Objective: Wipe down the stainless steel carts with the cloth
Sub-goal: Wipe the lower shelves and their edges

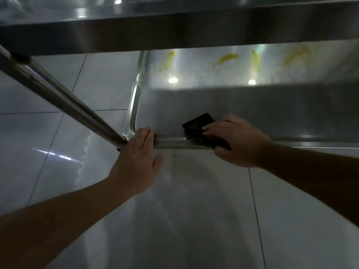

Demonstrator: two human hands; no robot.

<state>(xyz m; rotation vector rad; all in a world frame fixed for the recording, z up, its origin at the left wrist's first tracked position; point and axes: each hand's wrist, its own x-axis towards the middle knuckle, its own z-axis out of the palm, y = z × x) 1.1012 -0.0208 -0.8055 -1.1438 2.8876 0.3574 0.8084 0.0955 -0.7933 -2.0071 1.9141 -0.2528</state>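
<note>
Forearms: nearest my view, both reach forward and down from the bottom edge.
Left hand [137, 162]: I see it laid flat, fingers straight and together, pressing on the corner of the lower shelf [242, 109], right beside the upright post [58, 94]. It holds nothing.
Right hand [237, 141]: clamped on the dark cloth [198, 127], fingers on top and thumb underneath, over the near rim [174, 143].
Cloth: folded over that rim, just right of my left hand, part on the shelf surface and part over the edge.
Step in hand: I judge this to be wiping the near rim of the lower shelf, the left hand steadying the cart.
Beyond the right hand: yellow streaks [227, 58] show far across the shelf; smear or reflection, I cannot tell.
Next move: I would draw the cloth along the rim away from the left hand, then reach deeper across the shelf under the upper shelf [174, 33], keeping the brace firm.
</note>
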